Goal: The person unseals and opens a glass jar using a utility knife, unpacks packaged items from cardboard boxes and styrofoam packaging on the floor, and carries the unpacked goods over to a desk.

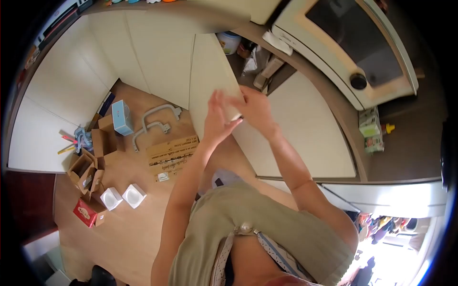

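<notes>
Now left hand (218,120), right hand (256,110) near open cabinet door (212,64).

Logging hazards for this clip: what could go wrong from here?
The left hand and right hand are close to the edge of the open cabinet door, so fingers might get pinched if it swings. The gray bent tube on the floor could trip someone stepping there.
</notes>
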### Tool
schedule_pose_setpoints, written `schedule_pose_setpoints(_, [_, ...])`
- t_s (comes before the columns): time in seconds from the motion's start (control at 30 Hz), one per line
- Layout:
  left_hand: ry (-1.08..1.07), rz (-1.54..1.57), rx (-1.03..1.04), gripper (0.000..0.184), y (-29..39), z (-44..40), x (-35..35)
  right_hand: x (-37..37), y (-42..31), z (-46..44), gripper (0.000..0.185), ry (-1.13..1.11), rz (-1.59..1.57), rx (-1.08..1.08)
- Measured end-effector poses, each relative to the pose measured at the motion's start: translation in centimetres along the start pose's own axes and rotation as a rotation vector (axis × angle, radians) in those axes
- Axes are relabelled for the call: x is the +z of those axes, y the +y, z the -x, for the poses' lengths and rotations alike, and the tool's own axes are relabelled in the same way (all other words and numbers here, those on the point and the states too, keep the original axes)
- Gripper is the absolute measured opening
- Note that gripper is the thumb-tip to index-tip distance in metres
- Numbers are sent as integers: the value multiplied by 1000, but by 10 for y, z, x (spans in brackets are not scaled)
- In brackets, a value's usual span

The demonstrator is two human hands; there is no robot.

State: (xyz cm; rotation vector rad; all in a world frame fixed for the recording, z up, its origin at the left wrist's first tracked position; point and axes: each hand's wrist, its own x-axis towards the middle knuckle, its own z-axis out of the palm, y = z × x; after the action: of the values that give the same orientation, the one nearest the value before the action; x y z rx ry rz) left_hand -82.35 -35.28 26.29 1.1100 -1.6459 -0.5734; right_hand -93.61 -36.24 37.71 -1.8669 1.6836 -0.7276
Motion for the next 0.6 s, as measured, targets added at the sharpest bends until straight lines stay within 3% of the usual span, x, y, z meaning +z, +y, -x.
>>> schedule_pose_setpoints(0.03, [-12,-9,-20,97,-1,-1,2,-6,20,-9,47,-47,-277,71])
schedule_pose_setpoints(0.07, [-31,-21,-38,95,2,3,8,-12,63,-40,47,-269,-782,190])
schedule_pose_setpoints(0.1, [-54,-32,-53,92,4,7,13,-17,87,-60,43,-342,-1094,243])
schedule_pose_setpoints(0.17, [-20,-98,-38,90,5,5,16,-4,129,-121,44,10,-723,153])
schedule_pose_setpoints(0.3, [-4,-112,-25,89,-4,5,22,40,199,-274,47,-34,-697,31])
schedule_pose_setpoints(0.43, [-96,-104,-64,86,-10,11,17,49,220,-377,50,57,-280,26])
schedule_pose_setpoints(0.6, [16,-108,15,79,-17,12,26,30,247,-432,55,133,165,29])
